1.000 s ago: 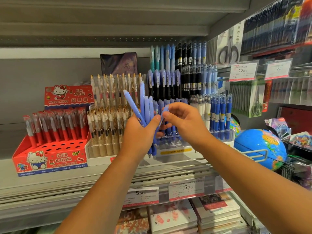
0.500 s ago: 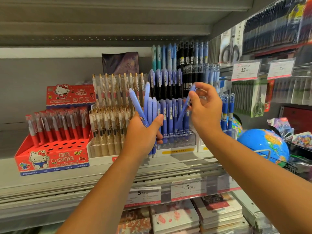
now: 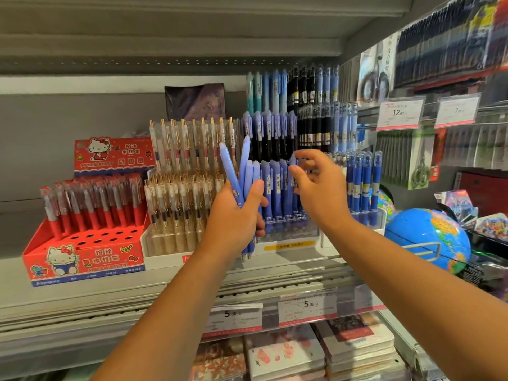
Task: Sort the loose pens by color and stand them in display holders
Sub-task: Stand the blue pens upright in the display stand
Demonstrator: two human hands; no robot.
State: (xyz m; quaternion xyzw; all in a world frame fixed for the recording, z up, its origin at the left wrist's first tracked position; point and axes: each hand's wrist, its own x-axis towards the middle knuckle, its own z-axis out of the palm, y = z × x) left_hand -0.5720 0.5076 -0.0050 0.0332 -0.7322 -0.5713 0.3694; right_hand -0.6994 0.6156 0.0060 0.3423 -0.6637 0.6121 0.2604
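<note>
Several periwinkle pens gripped in left hand; right hand pinching another pen by its top: seat straight down into clear holder.

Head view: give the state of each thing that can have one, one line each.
left hand: grips a fanned bunch of loose blue pens, tips down.
right hand: thumb and forefinger at the top of a blue pen; pinch unclear.
blue pen: upright in the clear holder.
clear holder: holds a row of upright blue pens.
red box: back rows filled with red pens, front holes empty.
</note>
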